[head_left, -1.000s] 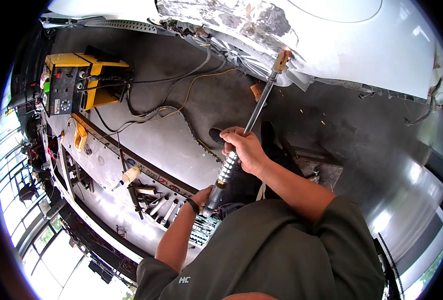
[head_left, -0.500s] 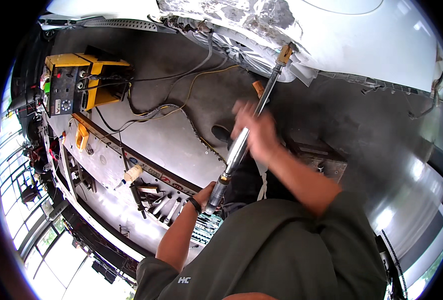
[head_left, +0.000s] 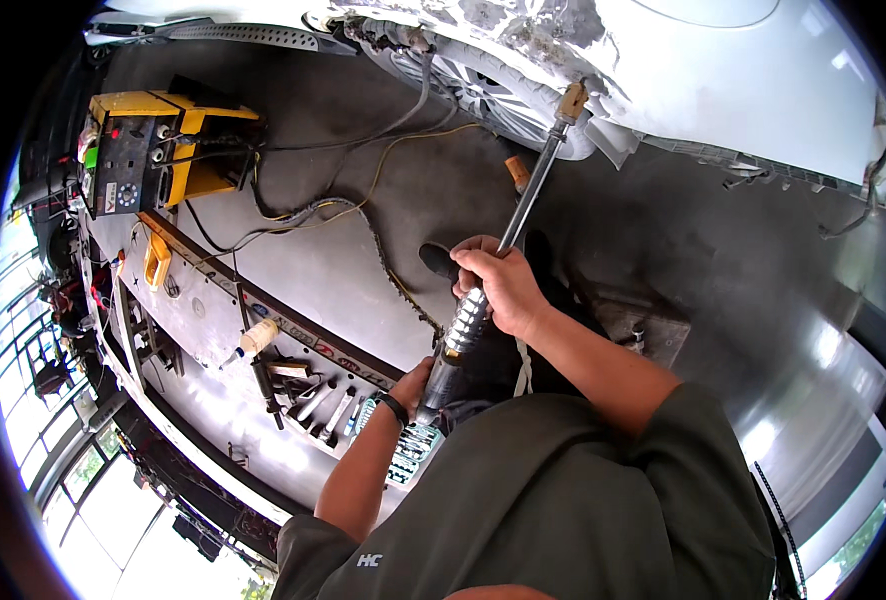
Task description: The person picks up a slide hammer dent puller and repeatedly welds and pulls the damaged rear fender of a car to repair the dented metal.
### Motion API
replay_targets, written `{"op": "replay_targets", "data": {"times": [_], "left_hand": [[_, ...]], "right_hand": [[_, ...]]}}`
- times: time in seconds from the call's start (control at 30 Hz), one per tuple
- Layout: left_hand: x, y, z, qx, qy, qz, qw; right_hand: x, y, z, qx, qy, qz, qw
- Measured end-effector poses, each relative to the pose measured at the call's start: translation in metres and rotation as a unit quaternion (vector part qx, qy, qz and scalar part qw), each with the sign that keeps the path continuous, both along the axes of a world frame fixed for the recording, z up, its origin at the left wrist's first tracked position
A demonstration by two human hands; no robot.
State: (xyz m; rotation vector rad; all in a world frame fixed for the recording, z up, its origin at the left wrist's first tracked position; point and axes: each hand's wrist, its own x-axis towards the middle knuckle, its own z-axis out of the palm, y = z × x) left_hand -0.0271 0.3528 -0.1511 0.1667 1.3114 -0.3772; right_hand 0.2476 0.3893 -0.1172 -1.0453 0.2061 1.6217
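Head view: a long steel slide-hammer rod [head_left: 523,205] runs from near the person's waist up to the white car's scraped panel [head_left: 553,40], its tip touching the metal. Right hand [head_left: 498,285] has its fingers clamped mid-shaft above the ribbed weight; left hand [head_left: 418,385] grips the lower end. Damage remains visible, so the pulling looks unfinished.

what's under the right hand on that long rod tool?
The right hand wraps the slide hammer shaft above its ribbed sliding weight. The stretch inside the fist is covered. Below, the left hand holds the handle end.
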Motion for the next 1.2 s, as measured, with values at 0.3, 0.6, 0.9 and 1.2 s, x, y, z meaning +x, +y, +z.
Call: {"op": "replay_targets", "data": {"times": [0.3, 0.6, 0.9, 1.2], "left_hand": [[0.000, 0.000, -0.002, -0.043, -0.014, 0.049, 0.998], [-0.010, -0.009, 0.005, -0.040, -0.033, -0.002, 0.999], [-0.009, -0.024, 0.005, 0.034, 0.009, 0.012, 0.999], [-0.006, -0.023, -0.002, 0.024, 0.005, -0.010, 1.000]], "right_hand": [[0.010, 0.005, 0.006, -0.009, 0.007, -0.007, 1.000], [0.026, 0.013, 0.015, -0.012, 0.041, -0.030, 0.999], [0.089, 0.048, 0.005, 0.086, -0.092, -0.081, 0.989], [0.011, -0.006, 0.007, 0.028, 0.012, -0.024, 0.999]]}}
